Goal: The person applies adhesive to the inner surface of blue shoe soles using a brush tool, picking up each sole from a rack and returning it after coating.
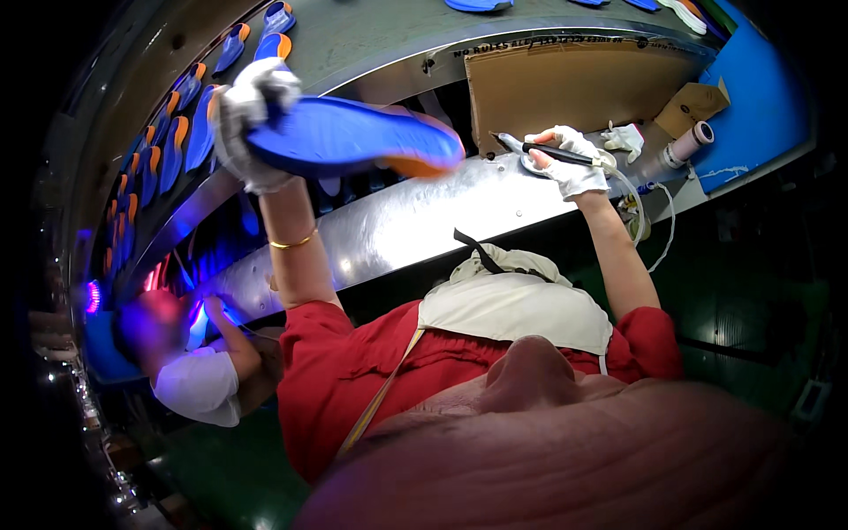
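My left hand, in a white glove, is closed round one end of a blue shoe insole with an orange patch at its other end. The insole is held up over the metal ledge, slightly blurred. My right hand, in a white glove with bare fingertips, grips a black pen-shaped tool. Its dark, pointed tip faces left, toward the insole but apart from it. A pale cord or tube hangs down just beside this hand.
Several blue and orange insoles lie on the dark conveyor belt. A cardboard sheet stands behind the metal ledge. At right are a white glove, a pinkish cylinder and a blue panel. A co-worker sits at lower left.
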{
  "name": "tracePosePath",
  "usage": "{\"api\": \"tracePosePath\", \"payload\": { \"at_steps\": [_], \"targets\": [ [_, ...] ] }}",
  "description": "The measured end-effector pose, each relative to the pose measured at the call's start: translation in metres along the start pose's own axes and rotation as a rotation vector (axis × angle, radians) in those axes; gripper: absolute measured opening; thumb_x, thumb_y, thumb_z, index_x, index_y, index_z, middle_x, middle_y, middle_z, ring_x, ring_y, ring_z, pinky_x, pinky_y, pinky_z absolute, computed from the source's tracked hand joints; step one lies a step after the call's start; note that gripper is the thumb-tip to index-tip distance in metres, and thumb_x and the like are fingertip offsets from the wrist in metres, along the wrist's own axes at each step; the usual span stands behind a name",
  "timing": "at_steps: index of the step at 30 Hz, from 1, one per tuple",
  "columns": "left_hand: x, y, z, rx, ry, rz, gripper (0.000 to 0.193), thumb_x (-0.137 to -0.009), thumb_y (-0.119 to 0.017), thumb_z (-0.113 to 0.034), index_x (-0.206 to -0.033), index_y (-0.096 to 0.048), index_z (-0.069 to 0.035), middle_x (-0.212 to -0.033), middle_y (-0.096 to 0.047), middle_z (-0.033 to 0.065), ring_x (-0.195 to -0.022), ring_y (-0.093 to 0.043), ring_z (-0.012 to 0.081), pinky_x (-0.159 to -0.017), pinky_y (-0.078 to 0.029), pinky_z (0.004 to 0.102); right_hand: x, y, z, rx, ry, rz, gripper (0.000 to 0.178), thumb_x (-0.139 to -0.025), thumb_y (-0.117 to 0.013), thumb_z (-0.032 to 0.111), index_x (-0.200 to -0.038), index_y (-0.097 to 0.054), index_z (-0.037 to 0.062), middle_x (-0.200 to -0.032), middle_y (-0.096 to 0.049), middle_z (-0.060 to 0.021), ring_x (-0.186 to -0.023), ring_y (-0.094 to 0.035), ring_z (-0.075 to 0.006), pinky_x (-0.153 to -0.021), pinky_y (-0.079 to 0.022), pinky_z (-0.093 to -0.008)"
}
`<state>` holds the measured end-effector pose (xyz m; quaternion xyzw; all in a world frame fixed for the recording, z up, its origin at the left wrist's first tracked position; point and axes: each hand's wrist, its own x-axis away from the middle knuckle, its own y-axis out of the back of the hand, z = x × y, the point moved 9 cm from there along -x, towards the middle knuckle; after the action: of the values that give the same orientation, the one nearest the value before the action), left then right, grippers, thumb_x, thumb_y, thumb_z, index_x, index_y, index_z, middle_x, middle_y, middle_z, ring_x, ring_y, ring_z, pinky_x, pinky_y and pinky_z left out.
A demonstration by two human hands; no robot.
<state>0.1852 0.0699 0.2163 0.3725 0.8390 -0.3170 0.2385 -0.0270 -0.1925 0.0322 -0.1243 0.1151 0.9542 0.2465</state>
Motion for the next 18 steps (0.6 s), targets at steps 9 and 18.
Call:
{"api": "tracePosePath", "payload": {
  "at_steps": [9, 18],
  "targets": [
    [0.187, -0.07, 0.192, 0.805, 0.924, -0.205, 0.094, -0.073, -0.037, -0.081, -0.134, -0.04, -0.01, -0.128, -0.05, 0.0173, -0.113, -0.05, 0.0405, -0.096, -0.039, 0.0593, 0.011, -0.028, 0.016, -0.337, -0.101, 0.058, 0.015, -0.077, -0.069, 0.007, -0.085, -0.057, 0.0026, -0.072, -0.062, -0.0048, -0.063, -0.059, -0.0104, -0.058, -0.047, -0.0225],
    [0.181, -0.107, 0.211, 0.625, 0.716, -0.373, 0.083, -0.08, -0.042, -0.072, -0.13, -0.042, -0.006, -0.119, -0.056, 0.0122, -0.107, -0.056, 0.0246, -0.096, -0.045, 0.0369, -0.006, -0.027, 0.059, -0.061, 0.226, -0.213, 0.01, -0.08, -0.064, -0.002, -0.087, -0.058, 0.0021, -0.078, -0.065, -0.0068, -0.067, -0.061, -0.0092, -0.063, -0.05, -0.0217]
  ]
}}
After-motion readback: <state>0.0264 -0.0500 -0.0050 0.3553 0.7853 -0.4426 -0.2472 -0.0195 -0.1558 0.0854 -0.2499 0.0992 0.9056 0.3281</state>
